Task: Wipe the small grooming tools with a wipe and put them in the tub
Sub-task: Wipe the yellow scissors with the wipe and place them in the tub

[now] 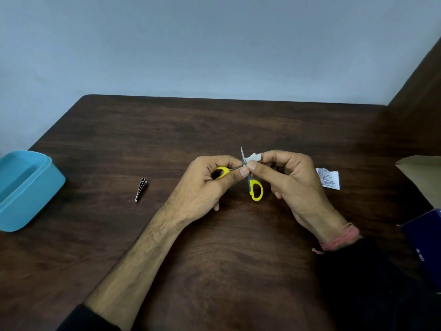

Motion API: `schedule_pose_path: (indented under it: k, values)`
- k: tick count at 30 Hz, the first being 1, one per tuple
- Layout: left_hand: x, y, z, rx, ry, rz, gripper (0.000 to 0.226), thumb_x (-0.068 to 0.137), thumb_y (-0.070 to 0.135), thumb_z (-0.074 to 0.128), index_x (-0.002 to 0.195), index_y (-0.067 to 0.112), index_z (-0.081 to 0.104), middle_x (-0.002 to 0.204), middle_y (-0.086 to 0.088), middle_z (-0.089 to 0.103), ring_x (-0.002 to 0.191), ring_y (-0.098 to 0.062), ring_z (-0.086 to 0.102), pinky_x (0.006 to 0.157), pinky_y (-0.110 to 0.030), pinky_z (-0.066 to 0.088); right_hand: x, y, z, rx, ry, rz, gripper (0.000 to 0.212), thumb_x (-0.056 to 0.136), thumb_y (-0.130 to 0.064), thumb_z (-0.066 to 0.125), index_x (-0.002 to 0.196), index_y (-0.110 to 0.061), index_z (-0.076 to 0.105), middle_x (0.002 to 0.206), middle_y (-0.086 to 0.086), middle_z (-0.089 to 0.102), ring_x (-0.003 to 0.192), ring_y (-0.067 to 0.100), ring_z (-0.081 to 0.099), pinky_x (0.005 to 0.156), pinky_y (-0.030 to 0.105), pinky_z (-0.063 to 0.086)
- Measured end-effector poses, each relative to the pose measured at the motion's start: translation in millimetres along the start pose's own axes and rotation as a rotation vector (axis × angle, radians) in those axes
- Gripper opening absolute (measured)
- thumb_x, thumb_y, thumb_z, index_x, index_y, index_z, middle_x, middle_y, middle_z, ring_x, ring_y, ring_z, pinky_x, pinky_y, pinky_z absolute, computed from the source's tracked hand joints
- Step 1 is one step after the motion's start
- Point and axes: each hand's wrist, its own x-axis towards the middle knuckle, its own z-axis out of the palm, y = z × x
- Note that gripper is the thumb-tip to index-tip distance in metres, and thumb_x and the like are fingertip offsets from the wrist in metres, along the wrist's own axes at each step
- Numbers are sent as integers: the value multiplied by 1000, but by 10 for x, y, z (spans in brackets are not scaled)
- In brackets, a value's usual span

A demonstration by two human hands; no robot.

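Scissors with yellow handles are held open above the middle of the dark wooden table, one handle loop hanging down toward the near side, the other inside the left hand, whose fingers curl round it. One blade points up and away. The right hand pinches a small white wipe between thumb and forefinger, pressed to the blade just above the pivot. On the right wrist sits a pink thread band. To the left of the hands a metal nail clipper lies flat on the table, apart from everything. Just right of the right hand lies a torn white sachet with small print. At the far left edge stands the blue tub, lidless.
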Motion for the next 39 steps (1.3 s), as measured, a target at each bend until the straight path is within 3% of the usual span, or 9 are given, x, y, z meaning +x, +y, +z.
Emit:
schedule_pose_path:
  k: [4,10,14,19,25,29,34,39]
  values:
    - [1,10,1,8,0,3,16,107,41,72,102,34,85,85,-35,62,49,-26,46,41,-29,47,-2,-16,2,28,34,-12,6,97,4,75,100,9,78,76,8,75,47,-2,59,49,7,43]
    - [2,1,-5,-2,-8,-5,16,108,40,72,103,32,85,87,-35,61,55,-30,47,43,-30,49,-16,-17,21,30,49,-26,5,97,6,74,100,7,78,74,2,76,46,-1,59,50,7,44]
    - [10,1,0,-14,-7,-7,17,108,39,72,103,30,85,84,-35,58,55,-30,46,42,-29,47,0,-4,0,10,36,-6,3,96,0,77,96,1,80,76,8,77,45,0,53,45,10,37]
    - [-3,2,-2,-26,-8,-7,17,108,36,72,101,27,84,84,-33,57,55,-27,47,43,-29,48,-3,43,-9,-43,12,-29,5,95,1,79,99,2,80,77,3,77,51,-1,58,51,8,42]
    - [0,24,5,-22,-14,-5,17,108,37,72,100,29,84,85,-33,58,53,-24,46,41,-27,46,11,47,-38,-15,6,-4,13,88,-17,84,96,-6,84,80,11,78,53,3,52,47,15,38]
    - [3,26,7,-22,-12,-3,17,109,36,71,99,29,84,84,-32,56,55,-26,45,42,-28,46,-17,65,-16,-27,61,-72,6,95,-1,79,99,3,80,77,3,78,53,1,62,53,9,44]
    - [9,-2,-10,-52,-22,-5,18,109,37,71,101,26,84,87,-33,57,59,-42,46,44,-31,48,-11,47,0,-15,40,-52,5,95,-4,80,98,0,81,77,3,78,52,2,58,50,12,41]
    - [13,7,-1,-56,-13,9,17,108,36,72,100,28,84,86,-32,60,59,-33,47,43,-30,48,-27,26,21,-10,57,-87,6,93,-1,80,98,3,81,77,4,79,50,0,59,52,8,42]
